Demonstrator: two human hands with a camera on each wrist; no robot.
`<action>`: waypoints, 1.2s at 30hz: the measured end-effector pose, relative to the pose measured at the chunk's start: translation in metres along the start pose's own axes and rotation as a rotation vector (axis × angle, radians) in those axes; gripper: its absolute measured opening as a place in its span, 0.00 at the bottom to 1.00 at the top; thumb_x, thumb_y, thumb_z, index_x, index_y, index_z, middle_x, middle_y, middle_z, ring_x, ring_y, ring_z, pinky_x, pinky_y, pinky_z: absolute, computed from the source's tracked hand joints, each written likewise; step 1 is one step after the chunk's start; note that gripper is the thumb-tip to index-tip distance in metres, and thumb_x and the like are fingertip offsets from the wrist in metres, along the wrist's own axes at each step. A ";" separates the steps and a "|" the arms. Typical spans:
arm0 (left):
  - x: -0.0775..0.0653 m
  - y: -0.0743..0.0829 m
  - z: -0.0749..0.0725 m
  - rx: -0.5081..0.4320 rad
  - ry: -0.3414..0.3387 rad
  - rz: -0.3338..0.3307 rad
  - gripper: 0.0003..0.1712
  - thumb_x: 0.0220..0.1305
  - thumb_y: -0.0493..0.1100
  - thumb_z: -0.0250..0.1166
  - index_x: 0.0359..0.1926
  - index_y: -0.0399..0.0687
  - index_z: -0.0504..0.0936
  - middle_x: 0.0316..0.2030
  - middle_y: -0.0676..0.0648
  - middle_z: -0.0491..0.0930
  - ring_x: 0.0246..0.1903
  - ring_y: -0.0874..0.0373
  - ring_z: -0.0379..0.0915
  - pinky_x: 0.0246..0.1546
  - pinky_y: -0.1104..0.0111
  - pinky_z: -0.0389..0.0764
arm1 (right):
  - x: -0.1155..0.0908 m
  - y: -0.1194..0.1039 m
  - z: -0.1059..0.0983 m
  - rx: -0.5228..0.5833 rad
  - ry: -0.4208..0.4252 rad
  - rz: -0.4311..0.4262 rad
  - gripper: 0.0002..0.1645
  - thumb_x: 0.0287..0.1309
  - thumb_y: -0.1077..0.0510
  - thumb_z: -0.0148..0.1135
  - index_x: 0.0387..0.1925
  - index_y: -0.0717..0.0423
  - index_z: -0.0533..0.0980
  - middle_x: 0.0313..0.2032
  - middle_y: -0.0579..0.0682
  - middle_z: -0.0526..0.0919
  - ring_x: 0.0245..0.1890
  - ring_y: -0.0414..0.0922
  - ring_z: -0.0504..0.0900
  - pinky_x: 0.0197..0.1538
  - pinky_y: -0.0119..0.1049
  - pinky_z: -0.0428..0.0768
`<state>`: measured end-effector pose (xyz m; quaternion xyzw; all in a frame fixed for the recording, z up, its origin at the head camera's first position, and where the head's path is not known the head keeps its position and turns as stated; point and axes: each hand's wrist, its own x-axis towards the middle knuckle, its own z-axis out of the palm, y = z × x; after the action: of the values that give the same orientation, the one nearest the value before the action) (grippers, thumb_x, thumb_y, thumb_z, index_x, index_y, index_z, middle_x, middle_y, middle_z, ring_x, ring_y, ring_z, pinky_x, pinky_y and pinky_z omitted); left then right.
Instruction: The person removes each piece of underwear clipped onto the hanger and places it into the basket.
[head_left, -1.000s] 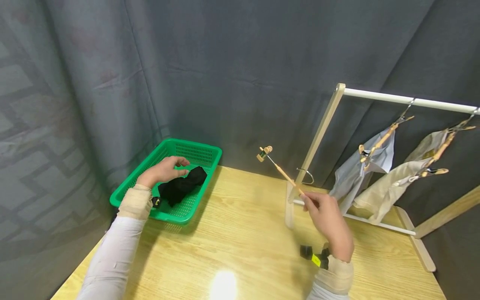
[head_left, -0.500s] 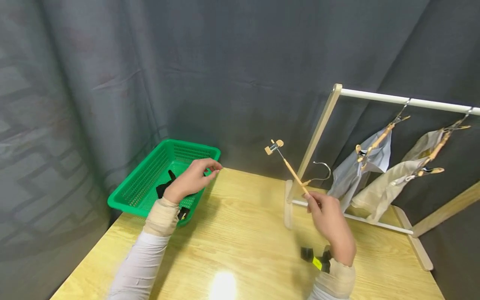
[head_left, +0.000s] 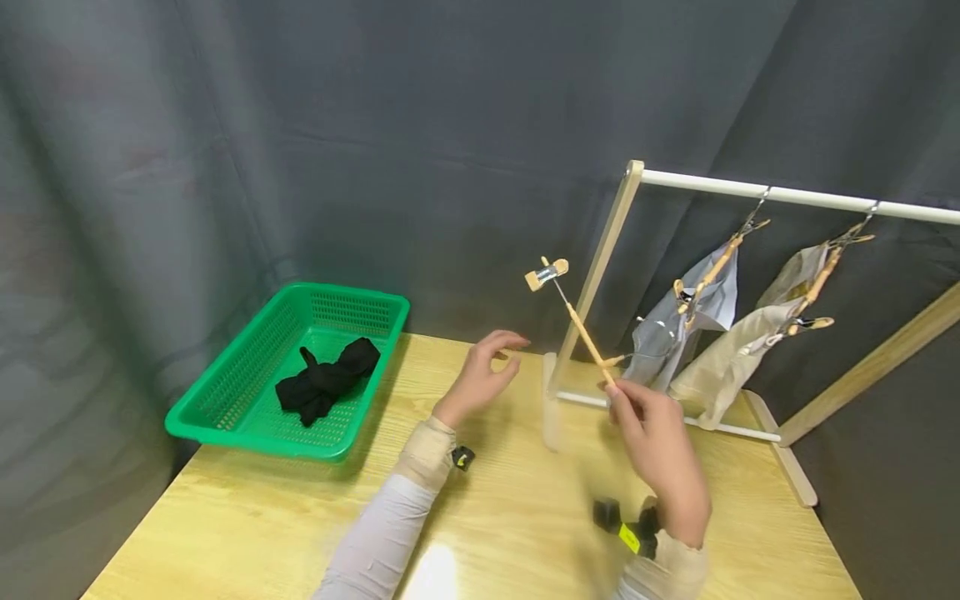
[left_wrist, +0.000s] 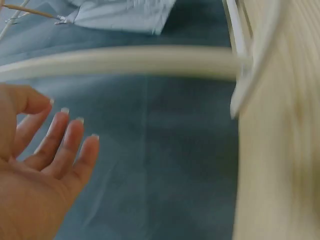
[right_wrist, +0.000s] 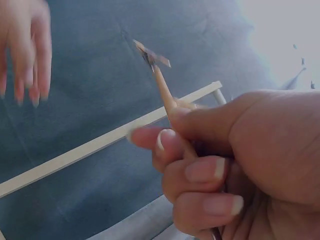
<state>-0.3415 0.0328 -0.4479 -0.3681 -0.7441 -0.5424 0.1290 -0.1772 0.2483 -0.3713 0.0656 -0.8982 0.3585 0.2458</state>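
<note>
My right hand [head_left: 656, 437] grips a small wooden clip hanger [head_left: 585, 335] by its bar, left of the rack. One of its clips [head_left: 547, 273] points up and to the left, and its metal hook turns toward the rack. In the right wrist view the thumb and curled fingers wrap the bar [right_wrist: 163, 86]. Over the table between basket and rack, my left hand [head_left: 480, 377] holds nothing, its fingers loosely bent. The left wrist view shows the same hand [left_wrist: 45, 160] with fingers apart, near the rack's upright.
A green basket [head_left: 247, 440] with a black cloth item [head_left: 326, 379] inside stands at the left. On the right, a rack with a white rail [head_left: 705, 183] bears a grey garment [head_left: 660, 329] and a beige one [head_left: 738, 358] on clip hangers. Dark curtains [head_left: 420, 167] hang behind the table.
My left hand has come out of the basket and moved right toward the hanger. The right hand still holds the hanger, whose hook has swung round. The head view has shifted right.
</note>
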 end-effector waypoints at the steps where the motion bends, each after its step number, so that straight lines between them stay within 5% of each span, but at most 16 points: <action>1: 0.003 -0.002 0.010 -0.036 0.012 -0.016 0.18 0.69 0.32 0.62 0.58 0.38 0.80 0.57 0.41 0.79 0.57 0.43 0.76 0.56 0.46 0.79 | -0.001 -0.001 -0.001 0.000 0.010 0.003 0.14 0.74 0.61 0.55 0.45 0.66 0.84 0.21 0.49 0.76 0.18 0.35 0.66 0.20 0.31 0.68; 9: 0.013 -0.007 0.074 -0.246 0.029 -0.131 0.31 0.72 0.36 0.59 0.73 0.36 0.63 0.69 0.33 0.67 0.67 0.35 0.64 0.67 0.43 0.70 | -0.018 -0.012 -0.015 -0.073 0.078 0.068 0.14 0.73 0.61 0.58 0.48 0.68 0.84 0.29 0.54 0.85 0.24 0.37 0.72 0.29 0.29 0.73; 13: 0.012 -0.007 0.092 -0.282 0.041 -0.139 0.30 0.75 0.36 0.57 0.74 0.36 0.63 0.65 0.32 0.72 0.64 0.37 0.69 0.67 0.48 0.71 | -0.031 -0.020 -0.021 -0.053 0.118 0.090 0.14 0.73 0.62 0.57 0.49 0.67 0.84 0.25 0.53 0.81 0.24 0.36 0.71 0.26 0.29 0.72; 17: 0.013 -0.010 0.095 -0.293 0.138 -0.119 0.27 0.74 0.35 0.58 0.71 0.33 0.67 0.57 0.32 0.77 0.57 0.40 0.77 0.65 0.53 0.75 | -0.033 -0.025 -0.023 -0.032 0.169 0.106 0.15 0.74 0.62 0.56 0.51 0.68 0.83 0.23 0.52 0.78 0.21 0.36 0.69 0.23 0.28 0.69; 23: 0.009 -0.013 0.087 -0.307 0.244 -0.142 0.26 0.70 0.31 0.62 0.67 0.32 0.72 0.54 0.33 0.78 0.57 0.40 0.78 0.63 0.56 0.77 | -0.029 -0.028 -0.025 -0.057 0.178 0.254 0.18 0.76 0.58 0.53 0.50 0.67 0.83 0.25 0.55 0.78 0.18 0.39 0.67 0.19 0.31 0.66; 32: 0.008 -0.013 0.082 -0.252 0.226 -0.145 0.24 0.71 0.31 0.61 0.66 0.31 0.72 0.53 0.32 0.77 0.57 0.40 0.77 0.63 0.61 0.77 | -0.036 -0.046 -0.012 -0.019 0.112 0.346 0.17 0.76 0.64 0.48 0.54 0.69 0.79 0.26 0.56 0.76 0.18 0.42 0.69 0.18 0.31 0.70; 36: 0.005 -0.014 0.085 -0.268 0.236 -0.120 0.24 0.71 0.31 0.61 0.66 0.31 0.73 0.52 0.32 0.77 0.56 0.39 0.77 0.63 0.56 0.78 | -0.038 -0.056 0.004 -0.059 0.110 0.323 0.14 0.74 0.66 0.48 0.45 0.66 0.80 0.21 0.53 0.72 0.17 0.43 0.67 0.18 0.32 0.69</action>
<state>-0.3370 0.1099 -0.4865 -0.2709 -0.6656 -0.6827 0.1326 -0.1287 0.2024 -0.3578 -0.1066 -0.8924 0.3700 0.2353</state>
